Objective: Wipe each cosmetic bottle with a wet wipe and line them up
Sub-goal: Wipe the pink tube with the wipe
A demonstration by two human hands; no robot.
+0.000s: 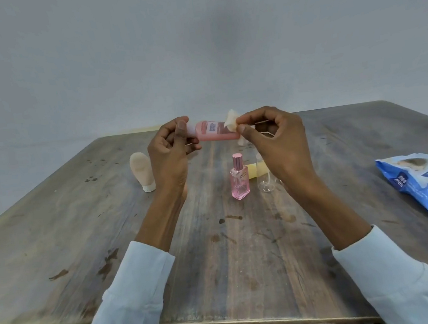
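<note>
Above the table I hold a pink bottle (213, 130) lying sideways. My left hand (172, 150) grips its cap end. My right hand (270, 134) pinches a white wet wipe (231, 120) against the bottle's other end. Below on the table stand a pink perfume bottle (239, 179) and a clear empty bottle (265, 180), partly hidden behind my right wrist. A yellowish bottle (257, 170) lies behind them. A beige tube (143, 174) stands on its white cap at the left.
A blue wet wipe pack (426, 184) lies at the right edge of the worn wooden table (84, 241). A plain grey wall rises behind the table. Something pale lies behind my right hand, mostly hidden.
</note>
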